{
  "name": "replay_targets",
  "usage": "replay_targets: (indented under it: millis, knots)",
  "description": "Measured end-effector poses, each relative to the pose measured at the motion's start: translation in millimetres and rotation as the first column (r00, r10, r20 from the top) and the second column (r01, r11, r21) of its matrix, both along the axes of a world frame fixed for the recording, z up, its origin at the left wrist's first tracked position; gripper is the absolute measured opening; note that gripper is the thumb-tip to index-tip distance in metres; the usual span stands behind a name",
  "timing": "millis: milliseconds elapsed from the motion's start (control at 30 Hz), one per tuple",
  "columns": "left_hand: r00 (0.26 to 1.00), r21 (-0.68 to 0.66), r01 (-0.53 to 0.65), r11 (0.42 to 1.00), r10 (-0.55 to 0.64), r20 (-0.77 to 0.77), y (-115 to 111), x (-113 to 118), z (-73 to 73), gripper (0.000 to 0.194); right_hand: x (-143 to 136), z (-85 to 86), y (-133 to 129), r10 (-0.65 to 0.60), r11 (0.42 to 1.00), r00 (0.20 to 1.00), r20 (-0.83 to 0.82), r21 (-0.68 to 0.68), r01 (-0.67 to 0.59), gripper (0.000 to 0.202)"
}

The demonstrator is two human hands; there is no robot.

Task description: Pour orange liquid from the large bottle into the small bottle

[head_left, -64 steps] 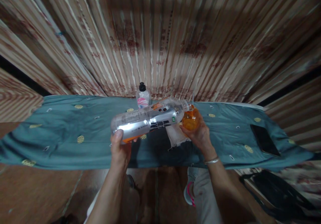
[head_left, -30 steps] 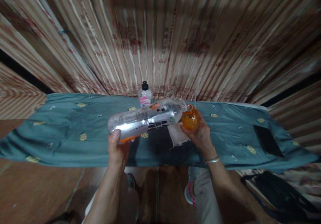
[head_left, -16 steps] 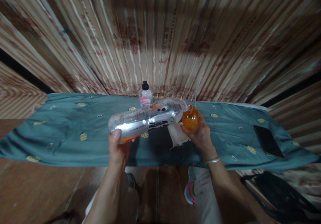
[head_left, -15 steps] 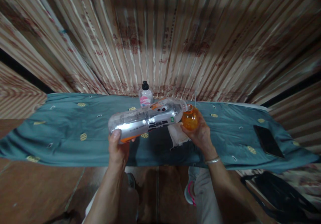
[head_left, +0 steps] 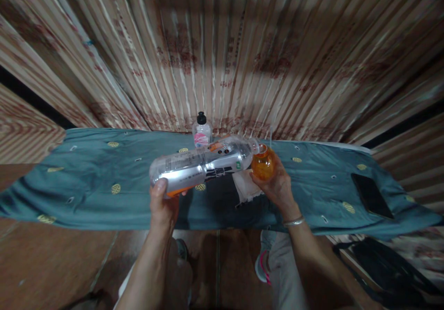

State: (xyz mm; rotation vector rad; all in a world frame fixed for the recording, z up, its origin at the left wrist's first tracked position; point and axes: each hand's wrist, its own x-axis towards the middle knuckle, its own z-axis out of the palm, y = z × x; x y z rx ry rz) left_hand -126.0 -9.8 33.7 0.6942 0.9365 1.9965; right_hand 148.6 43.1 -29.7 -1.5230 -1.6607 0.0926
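My left hand [head_left: 164,203] is closed around the base end of a large clear plastic bottle [head_left: 204,166] with a silver and orange label. The bottle lies nearly level in the air, its neck pointing right and a little higher than its base. Its mouth meets the opening of a small round orange bottle [head_left: 262,164], which my right hand [head_left: 277,185] grips from the right side. Whether liquid passes between the two cannot be made out. Below the orange bottle, a white cloth [head_left: 247,187] lies on the table, partly hidden by my right hand.
Behind the large bottle stands a clear bottle with a black cap and pink label [head_left: 201,132]. A black phone [head_left: 372,195] rests at the right on the green tablecloth [head_left: 93,171]. Patterned curtains [head_left: 222,60] hang along the back. A dark bag [head_left: 391,268] sits at lower right.
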Motion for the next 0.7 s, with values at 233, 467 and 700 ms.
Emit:
replay_targets:
  millis: [233, 467, 700]
  knots:
    - [1.000, -0.010, 0.018, 1.000, -0.019, -0.003, -0.3, 0.1, 0.9, 0.070, 0.3, -2.1, 0.7, -0.005, 1.000, 1.000, -0.016, 0.004, 0.005, 0.086]
    - [1.000, -0.019, 0.013, 1.000, -0.013, 0.015, -0.8, -0.3, -0.1, 0.073, 0.6, -1.4, 0.5, -0.001, 1.000, 1.000, -0.019, -0.017, 0.001, 0.086]
    - [1.000, -0.004, 0.020, 1.000, -0.020, 0.012, 0.6, -0.8, -1.1, 0.075, 1.8, -3.1, 1.5, -0.008, 1.000, 1.000, 0.014, 0.029, 0.007, 0.084]
